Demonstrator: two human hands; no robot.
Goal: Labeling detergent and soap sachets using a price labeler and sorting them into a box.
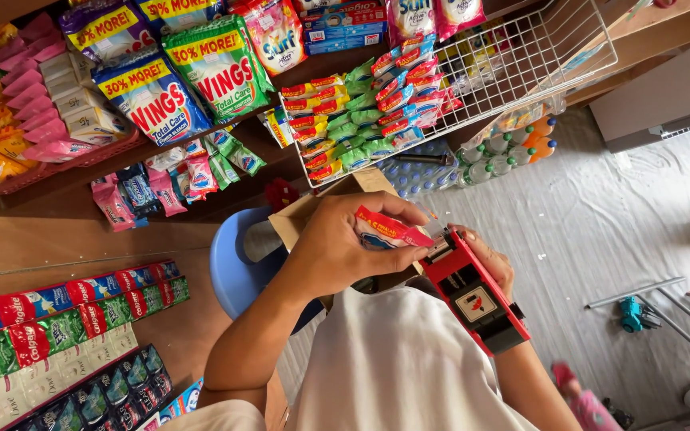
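My left hand [337, 243] grips a small red, white and blue packet [389, 230] and holds it in front of my chest. My right hand [490, 259] holds a red and black price labelling gun [473, 294], its nose touching the packet's right end. My right palm is mostly hidden behind the gun. Both hands hover above an open cardboard box [297, 219] that rests on a blue plastic stool [233, 267].
A white wire basket [521, 60] with red, green and yellow sachets hangs just beyond my hands. Shelves with detergent bags [157, 100] and sachet strips fill the left. Bottles [505, 156] lie on the grey floor, and a small teal tool [631, 313] lies at right.
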